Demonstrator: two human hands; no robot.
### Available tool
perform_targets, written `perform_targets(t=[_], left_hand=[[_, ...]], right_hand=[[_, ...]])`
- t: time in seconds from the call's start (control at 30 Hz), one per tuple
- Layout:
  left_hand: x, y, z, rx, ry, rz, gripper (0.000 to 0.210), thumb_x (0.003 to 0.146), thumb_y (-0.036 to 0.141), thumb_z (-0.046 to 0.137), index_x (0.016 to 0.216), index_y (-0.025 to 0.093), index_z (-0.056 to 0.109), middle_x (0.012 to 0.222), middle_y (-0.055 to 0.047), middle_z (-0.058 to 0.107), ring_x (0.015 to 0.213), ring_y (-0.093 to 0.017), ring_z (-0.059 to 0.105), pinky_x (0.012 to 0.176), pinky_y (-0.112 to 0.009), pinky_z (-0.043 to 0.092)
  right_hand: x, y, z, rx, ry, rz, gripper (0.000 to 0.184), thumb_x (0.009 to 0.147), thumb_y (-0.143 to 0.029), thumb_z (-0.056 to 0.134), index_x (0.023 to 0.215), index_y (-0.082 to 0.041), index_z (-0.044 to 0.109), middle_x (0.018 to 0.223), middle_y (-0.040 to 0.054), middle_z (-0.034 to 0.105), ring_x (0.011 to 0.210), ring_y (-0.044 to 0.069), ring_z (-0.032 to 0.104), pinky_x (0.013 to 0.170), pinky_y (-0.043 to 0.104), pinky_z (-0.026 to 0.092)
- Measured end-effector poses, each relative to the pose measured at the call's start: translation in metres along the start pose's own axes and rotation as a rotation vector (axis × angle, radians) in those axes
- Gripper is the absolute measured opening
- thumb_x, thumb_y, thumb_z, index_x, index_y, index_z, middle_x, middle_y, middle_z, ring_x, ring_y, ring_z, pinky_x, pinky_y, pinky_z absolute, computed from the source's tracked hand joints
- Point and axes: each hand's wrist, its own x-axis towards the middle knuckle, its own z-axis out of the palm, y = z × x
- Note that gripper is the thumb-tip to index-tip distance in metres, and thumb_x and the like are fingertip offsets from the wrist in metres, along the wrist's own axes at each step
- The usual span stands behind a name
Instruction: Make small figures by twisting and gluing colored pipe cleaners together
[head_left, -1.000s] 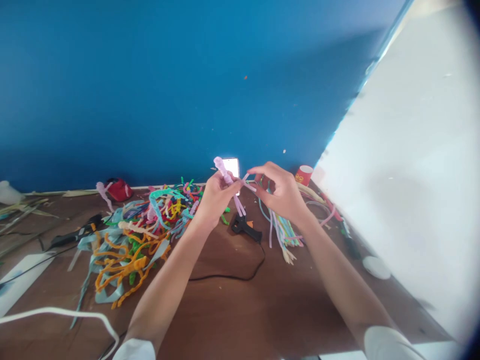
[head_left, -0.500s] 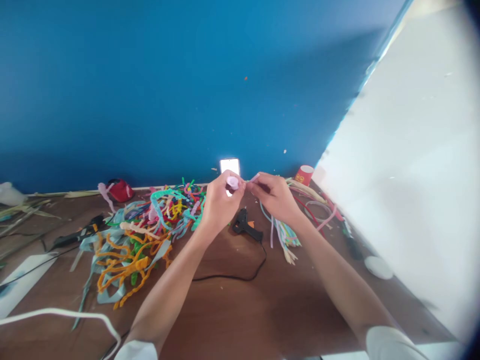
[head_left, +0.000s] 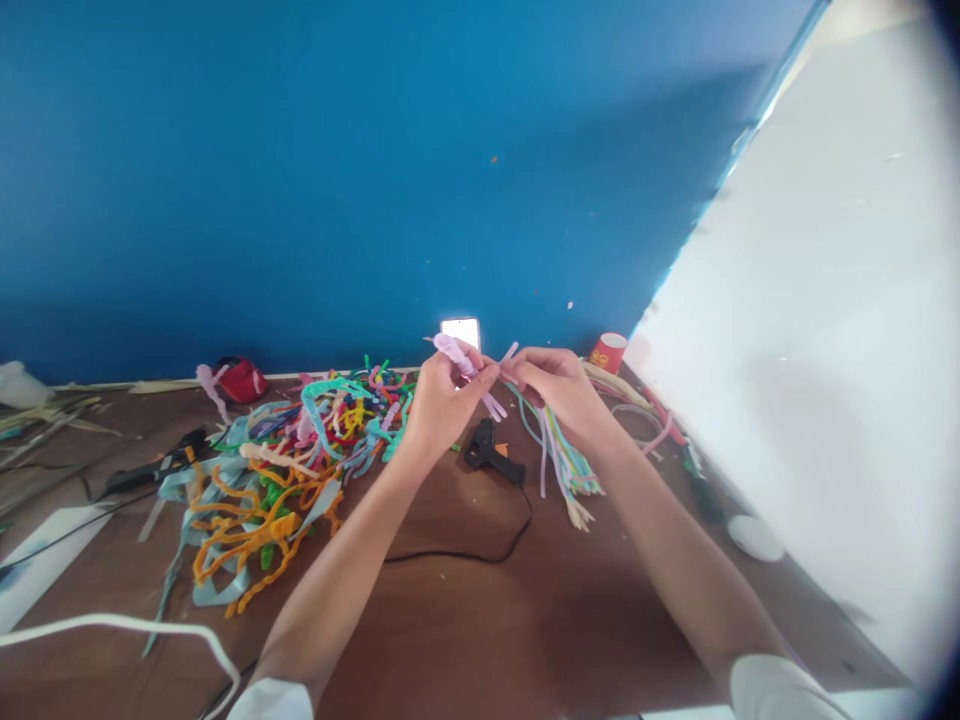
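A lilac pipe-cleaner piece point(head_left: 454, 352) with a thick coiled body is pinched in my left hand point(head_left: 444, 402). Loose lilac ends hang below its fingertips. My right hand point(head_left: 553, 385) is closed close beside it, its thumb and fingers gripping a thin lilac stem of the same piece. Both hands are raised above the table, fingertips nearly touching. Behind them a phone point(head_left: 462, 329) with a bright screen leans on the wall. Below lies a black glue gun point(head_left: 493, 455). A bundle of pastel pipe cleaners point(head_left: 571, 468) rests under my right wrist.
A tangled heap of coloured pipe cleaners point(head_left: 330, 420) covers the left, with orange ones point(head_left: 247, 535) in front. A second black glue gun point(head_left: 154, 472) lies farther left. A red paper cup point(head_left: 608, 352) stands by the wall. A black cord point(head_left: 465, 555) crosses the table.
The lilac piece has turned in my left hand, so its coiled body now points up and left and its loose ends show below. My hands have shifted only slightly.
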Motion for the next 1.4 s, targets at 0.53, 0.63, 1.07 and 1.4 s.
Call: perform_targets(t=[0.53,0.63,1.07,1.4], left_hand=[[0.0,-0.001,-0.001,-0.054,0.033,-0.073,0.02,0.075,0.031,0.074,0.077,0.017,0.06,0.072,0.002,0.057,0.066,-0.011,0.053,0.062,-0.024,0.042],[-0.002,-0.001,-0.001,0.065,0.051,0.006,0.017,0.079,0.028,0.07,0.074,0.018,0.058,0.071,0.001,0.058,0.064,-0.011,0.052,0.061,-0.025,0.041],[-0.011,0.013,0.006,0.243,0.071,0.156,0.018,0.086,0.024,0.061,0.072,0.02,0.05,0.081,-0.003,0.068,0.071,-0.014,0.061,0.065,-0.027,0.045],[-0.003,0.006,0.002,-0.146,0.082,-0.112,0.032,0.078,0.026,0.072,0.07,0.02,0.042,0.072,0.002,0.062,0.059,-0.008,0.058,0.052,-0.02,0.042]], right_hand=[[-0.002,-0.005,-0.02,-0.816,-0.088,-0.577,0.021,0.098,-0.03,0.05,0.097,-0.022,0.07,0.097,0.0068,0.068,0.085,0.018,0.061,0.072,0.03,0.042],[-0.003,-0.007,-0.013,-0.813,-0.059,-0.521,0.02,0.097,-0.026,0.05,0.088,-0.019,0.067,0.089,0.0059,0.064,0.077,0.016,0.057,0.069,0.03,0.039],[-0.001,-0.003,-0.001,0.229,-0.108,0.05,0.028,0.08,-0.029,0.067,0.058,-0.018,0.055,0.058,-0.0056,0.043,0.051,0.007,0.026,0.05,0.029,0.013],[0.0,-0.012,-0.017,-0.407,0.005,-0.33,0.015,0.084,-0.03,0.069,0.094,-0.019,0.071,0.078,0.0005,0.064,0.067,0.012,0.054,0.06,0.026,0.039]])
